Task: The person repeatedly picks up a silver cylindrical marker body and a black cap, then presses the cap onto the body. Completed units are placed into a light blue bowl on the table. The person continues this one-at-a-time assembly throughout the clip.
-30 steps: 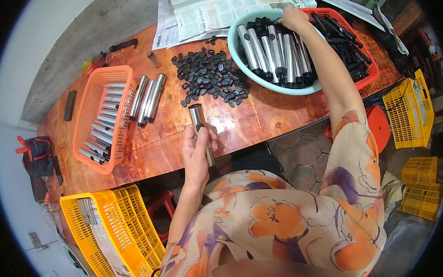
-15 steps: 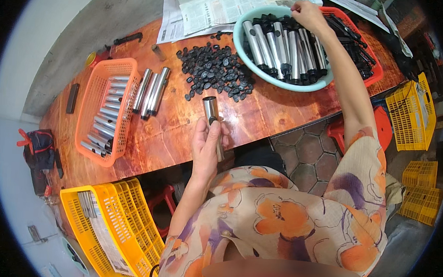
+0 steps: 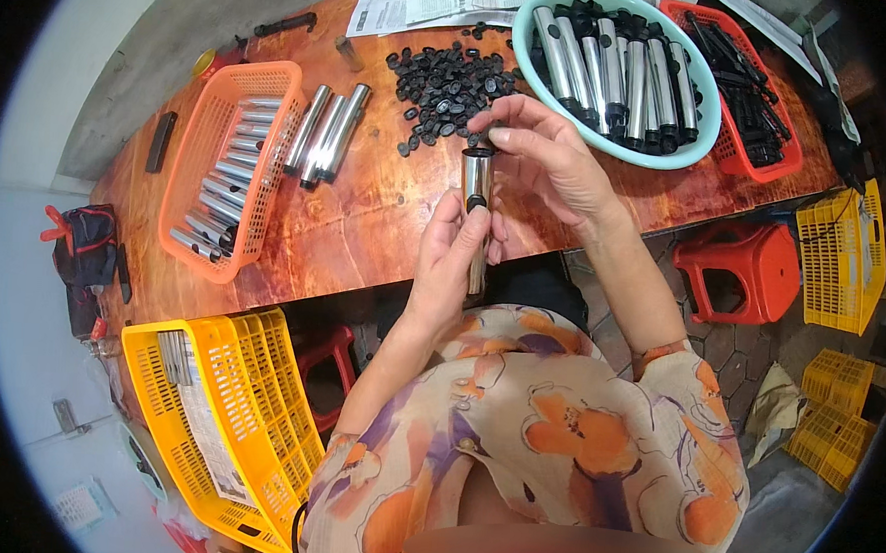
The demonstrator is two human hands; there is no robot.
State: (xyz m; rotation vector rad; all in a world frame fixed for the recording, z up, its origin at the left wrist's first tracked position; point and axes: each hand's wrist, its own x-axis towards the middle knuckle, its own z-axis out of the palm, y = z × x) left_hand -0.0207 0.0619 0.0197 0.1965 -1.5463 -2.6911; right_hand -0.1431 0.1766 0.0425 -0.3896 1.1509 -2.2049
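Note:
Upright in my left hand (image 3: 446, 262) is a shiny metal tube (image 3: 476, 173) with a dark rim at its top and a dark oval spot on its side. The fingers wrap round its lower half. Just above the tube's open end, my right hand (image 3: 561, 163) has thumb and forefinger drawn together in a pinch. Something small and dark seems to sit at those fingertips, but black pieces behind make it hard to tell. A heap of small black oval pieces (image 3: 448, 89) lies on the table right beyond the hands.
A light-blue basin (image 3: 708, 140) of metal tubes with black ends and a red basket (image 3: 785, 154) of black parts stand at the back right. An orange basket (image 3: 258, 172) of tubes is at left, beside loose tubes (image 3: 335, 136). A yellow crate (image 3: 245, 416) and red stool (image 3: 739, 267) stand by the table.
My right hand has come from the basin's far rim down to the top of the tube. My left hand still holds the tube. The whole view has shifted.

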